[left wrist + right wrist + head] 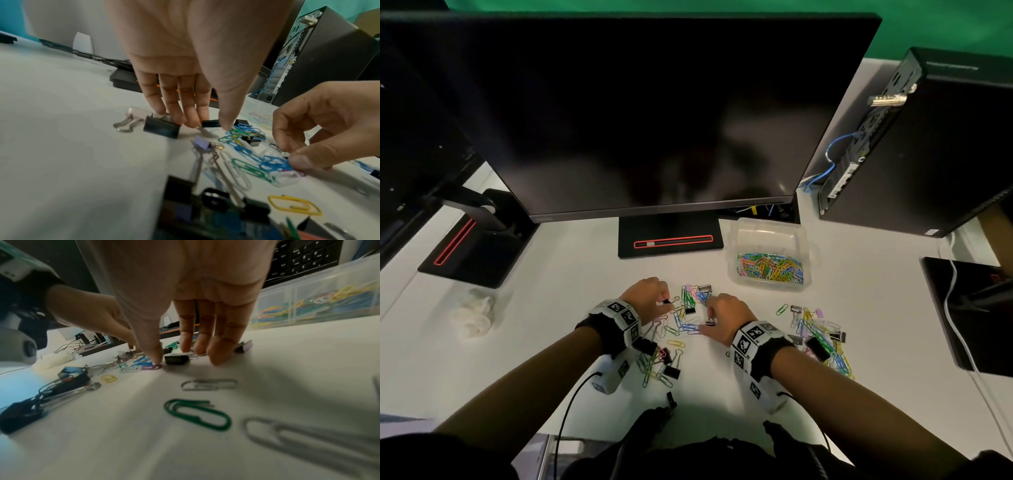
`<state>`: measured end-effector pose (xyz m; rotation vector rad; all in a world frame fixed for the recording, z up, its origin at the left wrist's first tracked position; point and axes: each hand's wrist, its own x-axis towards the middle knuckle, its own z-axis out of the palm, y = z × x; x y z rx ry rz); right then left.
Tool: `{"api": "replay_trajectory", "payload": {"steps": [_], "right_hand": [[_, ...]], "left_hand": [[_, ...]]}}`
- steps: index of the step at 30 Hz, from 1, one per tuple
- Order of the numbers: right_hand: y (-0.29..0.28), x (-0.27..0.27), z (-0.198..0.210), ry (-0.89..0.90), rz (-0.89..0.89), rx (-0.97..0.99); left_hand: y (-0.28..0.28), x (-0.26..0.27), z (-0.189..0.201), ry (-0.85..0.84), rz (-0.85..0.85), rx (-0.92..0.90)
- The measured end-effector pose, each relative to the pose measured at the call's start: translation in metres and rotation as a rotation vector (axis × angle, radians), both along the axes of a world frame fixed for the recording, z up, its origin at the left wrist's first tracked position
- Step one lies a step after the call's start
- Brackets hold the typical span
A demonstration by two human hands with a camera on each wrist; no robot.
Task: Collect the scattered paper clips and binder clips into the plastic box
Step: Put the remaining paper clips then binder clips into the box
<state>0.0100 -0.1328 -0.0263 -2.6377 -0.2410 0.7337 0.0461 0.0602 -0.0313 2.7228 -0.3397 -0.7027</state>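
While both hands pinch clips, box right, open desk left

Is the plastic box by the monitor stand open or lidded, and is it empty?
Open and partly filled: the plastic box shows no lid, with colored paper clips heaped at its near end.

bare forearms, black wrist straps, white blocks with black square markers, thin black cables, dark clothing
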Motion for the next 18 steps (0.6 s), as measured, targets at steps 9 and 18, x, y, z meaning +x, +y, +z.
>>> {"api": "replay_trajectory", "payload": {"steps": [9, 18], "right_hand": [[-0.007, 0.002, 0.002, 0.019, -0.063, 0.071], [-0.017, -0.006, 0.005, -0.031, -0.123, 0.197]], "left_hand": [[0.010, 0.000, -0.007, -0.191, 0.064, 0.047], [-0.010, -0.004, -0.005, -0.175, -0.027, 0.004]]}}
